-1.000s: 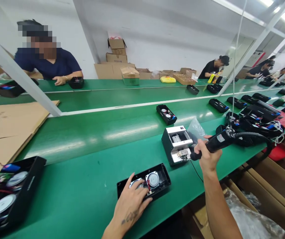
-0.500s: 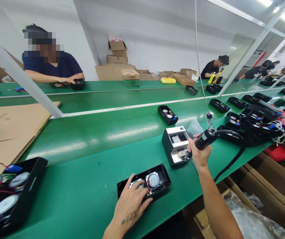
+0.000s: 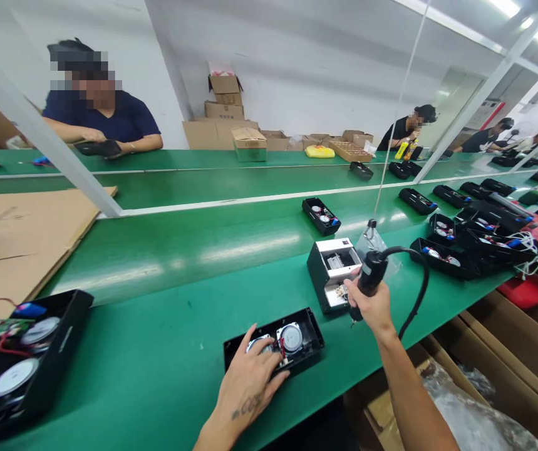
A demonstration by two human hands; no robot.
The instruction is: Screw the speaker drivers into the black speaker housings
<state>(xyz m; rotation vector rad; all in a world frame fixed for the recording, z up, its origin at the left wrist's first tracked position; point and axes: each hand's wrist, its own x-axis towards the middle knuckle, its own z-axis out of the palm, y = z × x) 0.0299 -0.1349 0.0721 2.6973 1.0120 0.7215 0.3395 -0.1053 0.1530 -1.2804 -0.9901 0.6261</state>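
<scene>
right hand [image 3: 372, 305] swung its gripped screwdriver [image 3: 368, 280] upright; left hand [image 3: 250, 379] spread on speaker case [image 3: 274, 346].

Hidden and cut-off parts around the hands

The left hand [image 3: 250, 379] covers one speaker of the open black case [image 3: 297, 341]; the screwdriver [image 3: 367, 282] tip below the right hand [image 3: 369, 307] is too small to make out; a second case [image 3: 15, 363], far left, is cut off.

The speaker housing [image 3: 273, 346] looks like matt black plastic with shiny metal driver backs. The green bench [image 3: 165, 351] is smooth and faintly glossy. The screwdriver [image 3: 368, 280] appears black plastic.
</scene>
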